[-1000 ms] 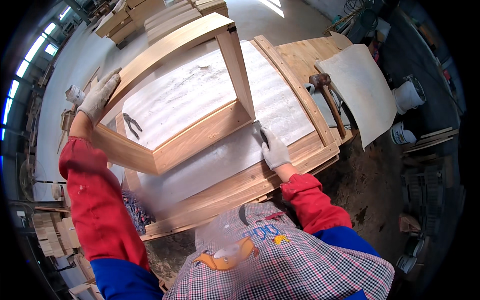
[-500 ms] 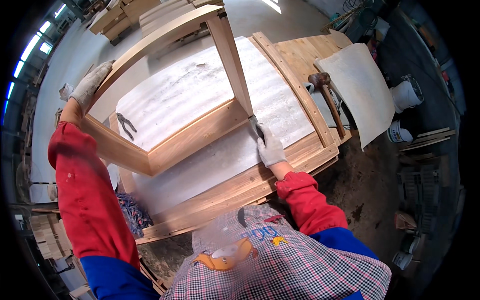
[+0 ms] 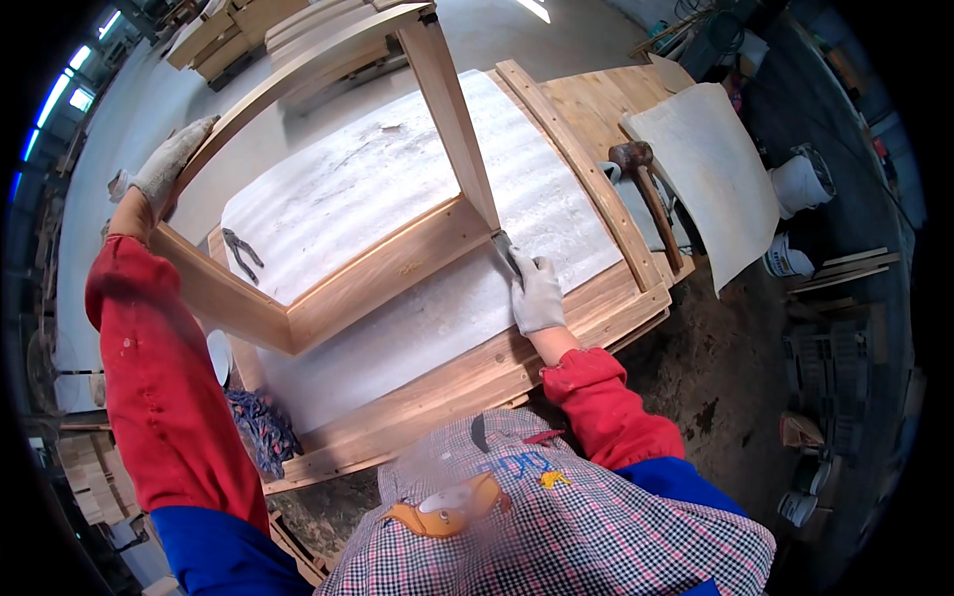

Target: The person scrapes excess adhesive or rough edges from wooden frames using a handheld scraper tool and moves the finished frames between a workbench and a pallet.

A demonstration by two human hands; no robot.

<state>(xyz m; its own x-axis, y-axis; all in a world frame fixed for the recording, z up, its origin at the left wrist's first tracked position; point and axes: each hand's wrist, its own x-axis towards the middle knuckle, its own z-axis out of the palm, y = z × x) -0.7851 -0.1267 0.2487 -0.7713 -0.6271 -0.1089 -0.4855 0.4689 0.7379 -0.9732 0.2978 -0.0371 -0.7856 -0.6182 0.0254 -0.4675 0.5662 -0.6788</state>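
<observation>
A rectangular wooden frame stands tilted over the workbench, its boards joined at the corners. My left hand, in a pale glove, grips the frame's far left rail from outside. At the frame's right corner my right hand, also gloved, closes round a small grey flat tool. The tool's tip touches or nearly touches that corner; its exact kind is unclear. A white sheet covers the bench under the frame. Dark pincers lie on it, seen past the frame's left board.
Wooden rails edge the bench. A mallet lies at the right, beside a curved pale sheet. Bundled patterned cloth sits at the near left corner. White buckets stand further right; stacked boards are at the far left.
The frame and both hands appear slightly further left, as does the whole scene, so the view has shifted a little. Both hands keep their holds.
</observation>
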